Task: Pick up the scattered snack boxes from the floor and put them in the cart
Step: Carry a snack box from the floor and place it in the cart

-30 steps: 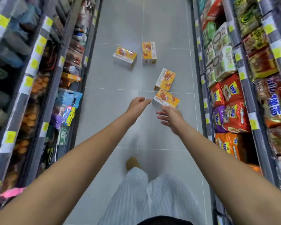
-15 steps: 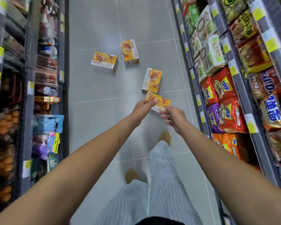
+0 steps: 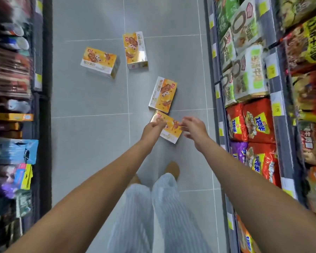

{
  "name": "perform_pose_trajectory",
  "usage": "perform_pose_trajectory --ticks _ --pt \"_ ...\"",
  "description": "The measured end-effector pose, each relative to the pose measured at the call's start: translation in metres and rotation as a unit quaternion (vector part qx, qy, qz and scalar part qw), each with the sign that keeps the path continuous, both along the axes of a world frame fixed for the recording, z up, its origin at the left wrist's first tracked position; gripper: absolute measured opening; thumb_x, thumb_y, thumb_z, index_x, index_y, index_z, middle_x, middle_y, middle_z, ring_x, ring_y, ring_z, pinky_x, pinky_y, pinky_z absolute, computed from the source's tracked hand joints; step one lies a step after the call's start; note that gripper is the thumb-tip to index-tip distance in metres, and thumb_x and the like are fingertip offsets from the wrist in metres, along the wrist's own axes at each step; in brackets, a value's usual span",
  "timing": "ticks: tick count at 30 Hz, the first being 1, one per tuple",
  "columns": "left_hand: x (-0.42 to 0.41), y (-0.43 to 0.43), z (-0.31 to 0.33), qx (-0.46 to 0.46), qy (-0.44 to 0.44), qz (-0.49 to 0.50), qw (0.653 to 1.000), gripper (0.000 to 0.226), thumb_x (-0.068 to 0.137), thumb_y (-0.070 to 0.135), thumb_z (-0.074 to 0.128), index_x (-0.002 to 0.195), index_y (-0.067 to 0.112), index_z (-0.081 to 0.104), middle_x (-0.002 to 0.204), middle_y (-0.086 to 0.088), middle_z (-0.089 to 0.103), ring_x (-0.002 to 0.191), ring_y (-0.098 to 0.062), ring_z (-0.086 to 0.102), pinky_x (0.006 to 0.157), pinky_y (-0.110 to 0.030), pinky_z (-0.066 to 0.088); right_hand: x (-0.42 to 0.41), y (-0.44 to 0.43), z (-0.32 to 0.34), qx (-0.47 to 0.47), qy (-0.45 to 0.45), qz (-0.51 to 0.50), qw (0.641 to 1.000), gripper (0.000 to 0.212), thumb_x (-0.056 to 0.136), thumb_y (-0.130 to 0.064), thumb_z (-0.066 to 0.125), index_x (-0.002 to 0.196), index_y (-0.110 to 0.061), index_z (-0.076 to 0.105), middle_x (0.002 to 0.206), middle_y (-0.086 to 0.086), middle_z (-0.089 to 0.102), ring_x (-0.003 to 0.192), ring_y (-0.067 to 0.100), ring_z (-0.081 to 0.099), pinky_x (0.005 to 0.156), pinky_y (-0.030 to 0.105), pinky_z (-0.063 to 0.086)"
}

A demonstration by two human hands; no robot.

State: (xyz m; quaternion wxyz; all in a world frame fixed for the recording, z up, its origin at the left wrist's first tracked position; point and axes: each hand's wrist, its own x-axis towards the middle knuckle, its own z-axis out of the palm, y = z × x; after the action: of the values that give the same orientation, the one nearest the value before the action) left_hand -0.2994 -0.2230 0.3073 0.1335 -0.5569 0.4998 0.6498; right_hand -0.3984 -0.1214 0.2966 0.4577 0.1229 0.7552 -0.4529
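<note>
The nearest snack box [image 3: 171,133] lies on the floor [image 3: 91,143] at 12 o'clock, with the left hand [image 3: 152,127] and right hand [image 3: 194,127] curled at its edges, their grip unclear, three other boxes [image 3: 162,94] lying beyond, and the 3 o'clock shelf [image 3: 281,128] holding snack bags [image 3: 257,121].

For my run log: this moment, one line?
step: reach; left hand, right hand: at nearest yellow cardboard snack box, grip unclear; remaining: three more boxes

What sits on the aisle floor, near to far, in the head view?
shoe → nearest box, held by left hand and right hand → second box → farthest box. The left box is skipped because its depth overlaps.
</note>
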Motion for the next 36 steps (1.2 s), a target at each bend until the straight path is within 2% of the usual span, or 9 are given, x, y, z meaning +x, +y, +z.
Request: perform_pose_trajectory --ticks 4,8,13,19,21,23,25,30,36 --pt "-0.013 -0.002 -0.096 0.038 -0.046 0.045 0.997 0.017 0.094 0.036 0.053 0.085 0.023 0.057 0.106 -0.001 0.057 0.099 -0.019 0.053 0.080 -0.031 0.038 -0.017 -0.011 -0.094 0.035 0.006 0.028 0.999 0.024 0.092 -0.011 0.056 0.116 -0.010 0.060 0.095 0.004 0.061 0.069 0.000 0.053 0.051 0.011 0.040" --pt "-0.023 -0.001 -0.182 0.121 -0.093 0.084 0.985 0.046 0.093 0.041 0.052 0.132 0.016 0.048 0.125 -0.003 0.055 0.116 -0.023 0.053 0.089 -0.037 0.039 -0.034 -0.015 -0.182 0.071 0.028 0.062 0.995 0.031 0.092 -0.011 0.058 0.122 -0.004 0.059 0.098 0.001 0.056 0.079 0.011 0.054 0.052 0.006 0.037" --pt "-0.031 0.004 -0.287 0.189 -0.106 0.078 0.973 0.061 0.092 0.050 0.050 0.142 0.021 0.033 0.144 -0.005 0.043 0.129 -0.027 0.045 0.105 -0.045 0.035 -0.055 -0.019 -0.288 0.103 0.032 0.068 0.992 0.041 0.093 -0.016 0.056 0.132 -0.005 0.050 0.112 0.006 0.056 0.079 0.008 0.051 0.051 0.005 0.037" --pt "-0.023 0.026 -0.427 0.218 -0.146 0.131 0.956 0.077 0.079 0.061 0.058 0.142 0.024 0.031 0.143 -0.001 0.038 0.130 -0.028 0.039 0.091 -0.043 0.038 -0.061 -0.023 -0.416 0.144 0.025 0.086 0.986 0.049 0.092 -0.023 0.055 0.139 -0.014 0.044 0.137 0.008 0.051 0.090 0.010 0.052 0.054 0.007 0.040" --pt "-0.021 0.029 -0.459 0.222 -0.150 0.165 0.949 0.072 0.079 0.056 0.061 0.138 0.022 0.035 0.133 0.003 0.044 0.128 -0.024 0.040 0.095 -0.042 0.036 -0.066 -0.023 -0.441 0.150 0.033 0.106 0.982 0.053 0.093 -0.023 0.055 0.143 -0.015 0.041 0.144 0.007 0.045 0.105 0.015 0.053 0.071 0.004 0.044" --pt "-0.019 0.029 -0.488 0.218 -0.139 0.208 0.944 0.059 0.085 0.044 0.061 0.134 0.017 0.040 0.126 0.004 0.052 0.123 -0.019 0.045 0.095 -0.038 0.034 -0.069 -0.024 -0.465 0.162 0.041 0.142 0.976 0.057 0.091 -0.028 0.054 0.145 -0.017 0.038 0.149 0.007 0.042 0.130 0.024 0.045 0.107 0.031 0.039" --pt "-0.018 0.026 -0.510 0.213 -0.110 0.220 0.945 0.051 0.088 0.037 0.059 0.132 0.015 0.045 0.124 -0.003 0.061 0.118 -0.022 0.053 0.096 -0.034 0.037 -0.066 -0.024 -0.483 0.179 0.044 0.184 0.965 0.055 0.093 -0.033 0.050 0.145 -0.019 0.038 0.149 0.005 0.042 0.136 0.027 0.039 0.115 0.046 0.027" --pt "-0.016 0.018 -0.526 0.181 -0.045 0.223 0.957 0.025 0.094 0.027 0.052 0.116 0.015 0.057 0.116 -0.010 0.067 0.113 -0.029 0.060 0.105 -0.046 0.042 -0.053 -0.020 -0.494 0.201 0.117 0.264 0.936 0.036 0.084 -0.035 0.039 0.101 -0.016 0.065 0.106 0.010 0.065 0.109 0.033 0.053 0.090 0.042 0.042" --pt "0.007 0.006 -0.532 0.102 -0.043 0.270 0.957 0.034 0.093 0.021 0.055 0.126 0.011 0.049 0.117 -0.016 0.066 0.103 -0.032 0.066 0.090 -0.050 0.054 -0.028 -0.016 -0.496 0.134 0.008 0.237 0.962 0.034 0.089 -0.041 0.045 0.112 -0.022 0.061 0.091 0.003 0.069 0.073 0.020 0.068 0.075 0.032 0.055"
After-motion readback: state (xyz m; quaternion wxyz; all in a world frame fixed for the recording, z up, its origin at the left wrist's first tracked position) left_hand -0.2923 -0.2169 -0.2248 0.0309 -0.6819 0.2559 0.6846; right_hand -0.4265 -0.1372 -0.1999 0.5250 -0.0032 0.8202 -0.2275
